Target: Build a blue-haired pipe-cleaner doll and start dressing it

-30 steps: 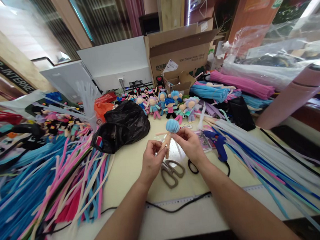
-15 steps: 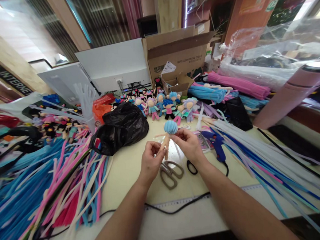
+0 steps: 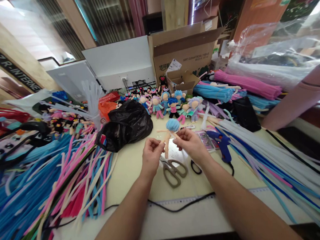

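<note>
A small pipe-cleaner doll (image 3: 173, 125) with a light-blue head and peach body and limbs is held up over the table. My left hand (image 3: 153, 153) pinches one of its peach limbs between thumb and fingers. On the other side my right hand (image 3: 191, 142) grips a peach limb just under the head. One limb sticks out to the left, another hangs down. Below the doll lie grey-handled scissors (image 3: 175, 173), and a black finger loop (image 3: 196, 167) shows beside my right wrist.
Several finished dolls (image 3: 173, 106) stand at the back before a cardboard box (image 3: 185, 48). A black plastic bag (image 3: 127, 126) and loose pipe cleaners (image 3: 51, 178) lie on the left. A blue glue gun (image 3: 222, 143), white pipe cleaners (image 3: 260, 138) and a pink bottle (image 3: 298, 95) occupy the right.
The doll's limbs are now spread apart, with one pointing left and my right hand on the other side. My right hand has shifted lower from the head. The view has turned slightly left.
</note>
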The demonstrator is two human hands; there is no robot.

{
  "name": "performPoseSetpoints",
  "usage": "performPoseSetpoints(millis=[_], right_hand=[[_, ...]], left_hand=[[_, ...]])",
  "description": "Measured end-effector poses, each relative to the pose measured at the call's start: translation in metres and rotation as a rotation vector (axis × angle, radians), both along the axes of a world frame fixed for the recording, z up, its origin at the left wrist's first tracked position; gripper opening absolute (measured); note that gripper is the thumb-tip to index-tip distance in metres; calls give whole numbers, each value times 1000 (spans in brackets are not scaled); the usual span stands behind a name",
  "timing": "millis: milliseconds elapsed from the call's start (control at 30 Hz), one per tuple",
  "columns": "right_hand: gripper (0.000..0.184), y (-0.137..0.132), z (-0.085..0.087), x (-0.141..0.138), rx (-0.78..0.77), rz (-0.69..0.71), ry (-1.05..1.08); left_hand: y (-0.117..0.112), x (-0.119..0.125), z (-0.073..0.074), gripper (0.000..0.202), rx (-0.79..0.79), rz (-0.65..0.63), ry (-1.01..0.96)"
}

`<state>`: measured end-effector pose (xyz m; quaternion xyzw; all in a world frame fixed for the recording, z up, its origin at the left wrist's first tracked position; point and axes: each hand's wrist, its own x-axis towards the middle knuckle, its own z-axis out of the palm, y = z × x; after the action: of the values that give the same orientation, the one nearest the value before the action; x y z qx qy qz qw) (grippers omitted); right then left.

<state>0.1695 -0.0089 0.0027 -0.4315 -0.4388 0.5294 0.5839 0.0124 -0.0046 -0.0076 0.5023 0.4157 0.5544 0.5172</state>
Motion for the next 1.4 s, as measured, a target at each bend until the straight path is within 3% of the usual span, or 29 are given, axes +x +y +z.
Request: performPoseSetpoints(millis=[233,367,433,600,667,733,867,1000,1167,1300,1400], right_hand=[[41,-5,2,5,-188,426,145],[36,-11,10,6,-247,515,50],[28,-14,14,12,-227,384,-97],[8,-23,4,42,-120,-252,-822],[6,-28,-2,48,-11,-393,-1127],[15,-36,-6,46,126,-456,-1279],[18,-55,2,26,260,-407,-1101],[19,-71,16,17,250,-328,-796],[33,-78,34,25,199,-404,-532],[55,-73,47,23,257,-330,-403],[46,-73,51,16,294,-239,-432]], left_hand=[[8,-5,-3,29,-5,126,-20],[21,-15,-6,33,-28,200,-94],[25,-18,-5,34,-49,204,-147],[24,-18,0,37,-75,114,-234],[22,-16,2,40,-89,76,-271],[20,-14,3,42,-105,41,-312],[9,-8,10,42,-169,-102,-408],[-7,-1,25,39,-232,-243,-483],[-30,4,42,34,-239,-335,-479],[-59,5,42,31,-251,-385,-417],[-81,-1,36,32,-280,-392,-323]])
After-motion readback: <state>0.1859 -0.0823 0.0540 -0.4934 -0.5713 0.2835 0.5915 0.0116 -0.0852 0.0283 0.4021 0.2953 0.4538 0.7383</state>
